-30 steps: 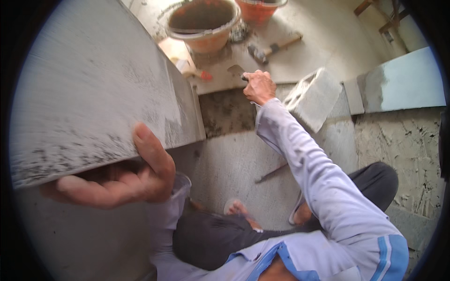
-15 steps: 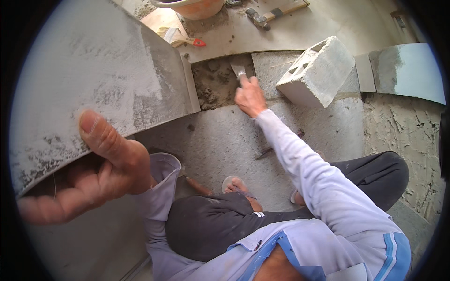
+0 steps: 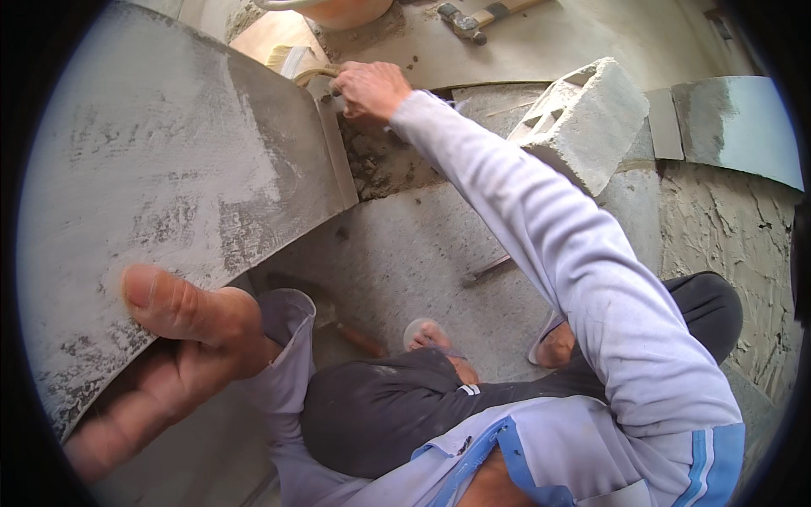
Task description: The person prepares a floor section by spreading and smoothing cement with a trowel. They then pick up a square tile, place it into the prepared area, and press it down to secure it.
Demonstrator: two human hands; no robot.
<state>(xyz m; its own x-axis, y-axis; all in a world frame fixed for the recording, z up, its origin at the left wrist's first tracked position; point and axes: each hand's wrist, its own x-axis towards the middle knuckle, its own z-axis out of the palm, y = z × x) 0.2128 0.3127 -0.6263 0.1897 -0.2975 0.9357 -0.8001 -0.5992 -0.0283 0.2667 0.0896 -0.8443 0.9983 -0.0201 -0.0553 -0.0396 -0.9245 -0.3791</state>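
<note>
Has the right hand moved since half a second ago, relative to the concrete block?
Yes. The right hand has gone left, away from the concrete block, off the mortar patch to the brush by the tile's top corner.

1. The left hand [image 3: 169,338] grips the lower edge of a large grey tile [image 3: 169,169], thumb pressed on its mortar-smeared face, fingers underneath.
2. The right hand [image 3: 370,87] is stretched forward and closed around the handle of a brush [image 3: 291,63] at the tile's far corner.
3. A hollow concrete block [image 3: 591,118] lies tilted just right of that arm.
4. A hammer [image 3: 473,17] lies beyond, on the floor [image 3: 405,253].
</note>
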